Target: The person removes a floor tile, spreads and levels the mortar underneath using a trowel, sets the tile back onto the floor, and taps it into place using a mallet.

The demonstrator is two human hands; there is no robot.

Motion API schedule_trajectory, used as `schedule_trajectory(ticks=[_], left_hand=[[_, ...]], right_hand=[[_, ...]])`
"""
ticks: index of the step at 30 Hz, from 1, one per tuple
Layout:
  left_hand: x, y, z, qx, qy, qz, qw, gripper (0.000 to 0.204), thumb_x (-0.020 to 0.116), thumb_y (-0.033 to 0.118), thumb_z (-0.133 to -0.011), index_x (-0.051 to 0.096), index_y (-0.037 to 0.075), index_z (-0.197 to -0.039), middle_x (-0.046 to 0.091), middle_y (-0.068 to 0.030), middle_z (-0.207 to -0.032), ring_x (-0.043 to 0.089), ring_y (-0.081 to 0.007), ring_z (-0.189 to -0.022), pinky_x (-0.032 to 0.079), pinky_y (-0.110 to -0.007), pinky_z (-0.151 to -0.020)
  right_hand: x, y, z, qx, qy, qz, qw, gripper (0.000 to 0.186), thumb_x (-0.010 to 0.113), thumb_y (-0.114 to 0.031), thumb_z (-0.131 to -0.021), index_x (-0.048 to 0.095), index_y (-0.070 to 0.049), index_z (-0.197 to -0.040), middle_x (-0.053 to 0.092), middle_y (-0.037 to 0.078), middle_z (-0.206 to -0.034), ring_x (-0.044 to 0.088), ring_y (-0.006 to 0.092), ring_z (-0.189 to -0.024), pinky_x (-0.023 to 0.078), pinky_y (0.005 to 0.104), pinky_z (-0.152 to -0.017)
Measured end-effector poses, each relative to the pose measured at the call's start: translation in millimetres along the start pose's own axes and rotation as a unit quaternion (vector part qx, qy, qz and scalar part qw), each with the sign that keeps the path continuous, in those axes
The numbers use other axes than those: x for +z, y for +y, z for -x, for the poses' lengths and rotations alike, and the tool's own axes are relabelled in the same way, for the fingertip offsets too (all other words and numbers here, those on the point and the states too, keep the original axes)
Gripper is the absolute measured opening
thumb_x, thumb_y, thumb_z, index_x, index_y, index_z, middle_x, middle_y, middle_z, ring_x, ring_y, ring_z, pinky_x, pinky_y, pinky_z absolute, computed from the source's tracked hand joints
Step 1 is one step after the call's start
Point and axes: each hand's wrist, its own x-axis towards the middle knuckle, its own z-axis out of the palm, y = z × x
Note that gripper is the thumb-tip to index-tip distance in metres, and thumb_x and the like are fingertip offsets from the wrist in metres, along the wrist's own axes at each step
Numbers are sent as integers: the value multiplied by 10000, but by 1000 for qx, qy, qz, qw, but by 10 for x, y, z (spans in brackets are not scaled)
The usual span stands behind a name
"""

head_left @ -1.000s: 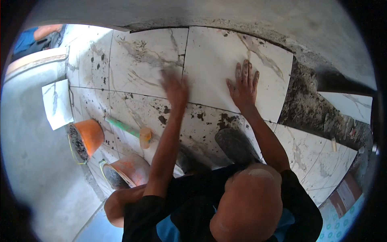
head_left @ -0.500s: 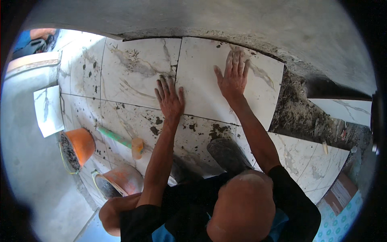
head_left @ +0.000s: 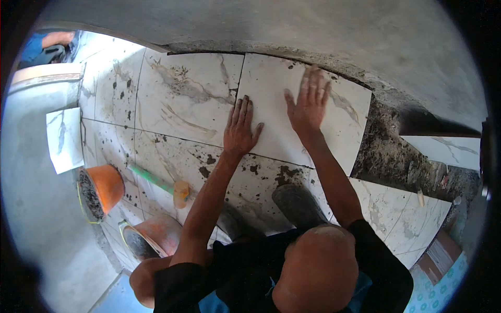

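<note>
Large square white tile with grey-brown veins [head_left: 279, 122] is seated in the upper row below the bare grey plaster wall [head_left: 292, 31], right of a matching veined floor tile [head_left: 182, 88]; narrow joint between. Left hand [head_left: 240, 130] is placed palm down at its lower-left corner, fingers straight and close together, thumb out, nothing gripped. Right hand [head_left: 310, 107] is spread over its upper middle, fingers extended, slightly blurred, nothing held; how firmly it is pressed cannot be told. Progress, as judged: tiling is done leftward and along the lower row; the rough dark grey mortar strip [head_left: 383, 143] to the right is left uncovered, and crumbs are left uncleaned on the lower row. Round orange plastic bucket of grey mix [head_left: 108, 185] is stood at left, near a loose white veined tile piece [head_left: 64, 140].
</note>
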Motion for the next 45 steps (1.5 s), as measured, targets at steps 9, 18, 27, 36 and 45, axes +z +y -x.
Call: schedule_trajectory(ticks=[9, 18, 27, 36, 45], left_hand=[[67, -52, -9, 16, 7, -4, 1000, 624, 512, 319, -856, 299, -31, -1327, 280, -180, -1398, 257, -326, -1299, 220, -428, -1062], [216, 98, -1, 47, -14, -26, 998, 614, 475, 305, -873, 257, 5, -1362, 205, -200, -1427, 194, -350, -1320, 166, -480, -1068], [170, 614, -61, 155, -101, -26, 982, 587, 553, 306, -810, 375, 84, -1323, 250, -181, -1417, 241, -356, -1302, 199, -491, -1054], [173, 635, -41, 153, -102, -17, 983, 566, 537, 302, -818, 388, 76, -1314, 280, -193, -1399, 265, -366, -1288, 218, -495, -1045], [150, 645, 29, 153, -121, -23, 981, 570, 522, 278, -823, 361, 61, -1324, 253, -196, -1411, 233, -369, -1301, 183, -499, -1057]], right_hand=[[212, 224, 115, -17, 28, -12, 999, 728, 473, -442, -862, 221, 32, -1354, 213, 194, -1418, 210, 326, -1316, 170, 501, -1060], [364, 401, 470, 66, -44, 23, 997, 742, 481, -430, -847, 230, 58, -1346, 213, 246, -1404, 168, 358, -1323, 116, 500, -1074], [-280, 639, 314, 119, 73, -31, 990, 711, 530, -366, -832, 255, 57, -1333, 227, 244, -1395, 203, 369, -1309, 185, 519, -1043], [-94, 792, 452, 134, 27, -8, 991, 729, 565, -394, -805, 293, 62, -1304, 279, 263, -1365, 262, 377, -1283, 226, 510, -1030], [-74, 991, 561, 169, -5, 47, 984, 700, 495, -421, -836, 305, 61, -1306, 244, 243, -1384, 228, 360, -1296, 193, 494, -1053]])
